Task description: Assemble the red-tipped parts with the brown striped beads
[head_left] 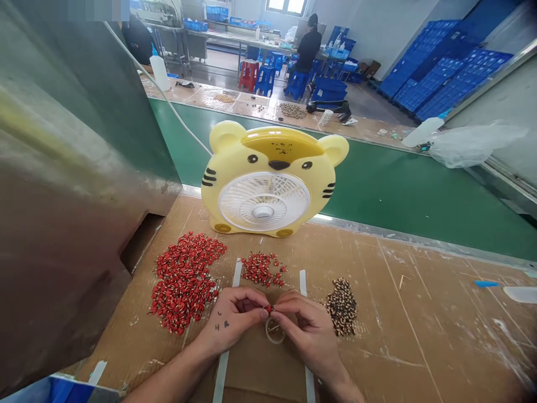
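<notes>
A broad cardboard-covered surface (403, 347) carries everything here, with the pale yellow, tiger-faced plastic fan (268, 184) standing at its far side. Left and near of the fan spreads a large heap of small red pieces with pale and dark ends (184, 280). The left hand (237, 316) and right hand (312, 324) meet on the near side of the fan, roughly in line with its grille. Well to the near right of the fan sits a heap of small black-and-tan pieces (343, 308), just beyond the right hand. Between fan and hands lies a smaller cluster of red pieces (260, 267). Below the fingertips, farther from the fan, is a clear round ring (276, 342).

The tiny red piece with a dark end (269, 308) lies straight out from the fan's front, between the two hands. The left hand pinches it from the left, the right hand from the right, so neither is clearly nearer. Its long axis is too small and covered to tell.
</notes>
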The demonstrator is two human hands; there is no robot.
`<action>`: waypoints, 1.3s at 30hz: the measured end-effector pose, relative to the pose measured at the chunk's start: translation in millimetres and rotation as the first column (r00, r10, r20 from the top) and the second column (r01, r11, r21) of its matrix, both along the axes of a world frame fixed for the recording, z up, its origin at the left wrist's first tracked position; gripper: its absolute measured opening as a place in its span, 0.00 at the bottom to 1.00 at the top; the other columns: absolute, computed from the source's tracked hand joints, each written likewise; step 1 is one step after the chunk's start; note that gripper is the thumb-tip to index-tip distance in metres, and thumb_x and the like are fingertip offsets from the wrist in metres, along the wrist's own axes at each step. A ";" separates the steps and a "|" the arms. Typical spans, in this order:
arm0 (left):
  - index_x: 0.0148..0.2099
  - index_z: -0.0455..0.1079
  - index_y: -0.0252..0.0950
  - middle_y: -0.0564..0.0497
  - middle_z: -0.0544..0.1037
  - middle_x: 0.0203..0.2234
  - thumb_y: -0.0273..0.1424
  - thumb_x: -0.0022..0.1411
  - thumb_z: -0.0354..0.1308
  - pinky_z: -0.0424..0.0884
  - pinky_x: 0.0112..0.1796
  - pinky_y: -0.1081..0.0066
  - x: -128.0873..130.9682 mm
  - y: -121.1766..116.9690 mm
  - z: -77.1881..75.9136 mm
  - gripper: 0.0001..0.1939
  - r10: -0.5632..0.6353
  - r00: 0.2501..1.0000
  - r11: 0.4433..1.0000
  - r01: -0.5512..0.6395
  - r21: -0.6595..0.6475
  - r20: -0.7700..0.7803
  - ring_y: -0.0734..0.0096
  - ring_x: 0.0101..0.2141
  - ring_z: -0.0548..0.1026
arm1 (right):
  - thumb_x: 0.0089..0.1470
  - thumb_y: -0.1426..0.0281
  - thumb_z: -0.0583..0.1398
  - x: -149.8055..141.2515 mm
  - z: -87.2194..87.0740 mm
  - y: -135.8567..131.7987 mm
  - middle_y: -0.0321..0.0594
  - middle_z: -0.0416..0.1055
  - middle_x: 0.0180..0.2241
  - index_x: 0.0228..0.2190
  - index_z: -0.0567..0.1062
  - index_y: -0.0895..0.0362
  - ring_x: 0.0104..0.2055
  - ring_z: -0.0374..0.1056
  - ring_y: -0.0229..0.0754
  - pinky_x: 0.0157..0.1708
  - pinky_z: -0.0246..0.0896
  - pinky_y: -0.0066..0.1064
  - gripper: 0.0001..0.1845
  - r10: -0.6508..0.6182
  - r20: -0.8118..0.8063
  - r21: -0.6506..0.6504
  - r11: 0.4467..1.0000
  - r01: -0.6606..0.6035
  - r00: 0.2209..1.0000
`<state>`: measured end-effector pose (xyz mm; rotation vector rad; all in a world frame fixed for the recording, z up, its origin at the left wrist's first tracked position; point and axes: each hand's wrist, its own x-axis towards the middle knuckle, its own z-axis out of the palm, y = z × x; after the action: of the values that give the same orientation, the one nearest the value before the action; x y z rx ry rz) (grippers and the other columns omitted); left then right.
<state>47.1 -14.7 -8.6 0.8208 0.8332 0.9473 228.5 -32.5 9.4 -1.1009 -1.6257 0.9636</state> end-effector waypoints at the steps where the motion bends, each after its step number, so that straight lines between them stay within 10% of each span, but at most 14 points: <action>1: 0.31 0.80 0.34 0.50 0.80 0.27 0.25 0.49 0.69 0.70 0.32 0.76 0.1 -0.2 0.6 0.04 0.005 1.000 1.000 -0.005 0.018 -0.014 0.74 0.29 0.75 | 0.55 0.76 0.66 -0.2 0.6 0.3 0.37 0.77 0.28 0.32 0.80 0.53 0.31 0.73 0.41 0.33 0.69 0.30 0.05 -0.001 0.005 0.005 1.000 0.001 1.000; 11: 0.32 0.81 0.36 0.46 0.80 0.30 0.25 0.52 0.66 0.72 0.31 0.73 0.4 -2.4 -0.5 0.03 0.122 0.974 0.963 -0.070 0.261 -0.189 0.69 0.31 0.77 | 0.57 0.76 0.64 1.6 0.5 1.5 0.39 0.78 0.30 0.35 0.81 0.53 0.34 0.74 0.42 0.35 0.70 0.32 0.07 0.044 0.044 -0.004 0.999 -0.044 0.998; 27: 0.28 0.80 0.34 0.49 0.81 0.22 0.28 0.49 0.68 0.72 0.28 0.74 2.6 -5.3 -0.3 0.02 0.116 0.974 0.990 -0.097 0.106 -0.196 0.70 0.24 0.76 | 0.60 0.69 0.62 -1.7 -1.5 -0.3 0.39 0.76 0.28 0.32 0.81 0.54 0.30 0.72 0.42 0.31 0.66 0.31 0.07 0.006 0.101 -0.104 0.995 0.004 0.995; 39: 0.36 0.79 0.35 0.45 0.81 0.36 0.28 0.55 0.65 0.75 0.35 0.73 3.5 -3.6 1.1 0.05 0.095 0.947 0.947 0.009 0.321 -0.308 0.67 0.34 0.78 | 0.59 0.68 0.61 6.3 -4.2 2.8 0.40 0.76 0.29 0.31 0.79 0.55 0.32 0.72 0.42 0.34 0.66 0.31 0.07 -0.063 0.121 -0.104 0.992 0.076 0.991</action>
<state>50.6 -18.3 -7.5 1.2663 0.9950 1.0181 234.8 -29.6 5.2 -1.3013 -1.6327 0.9661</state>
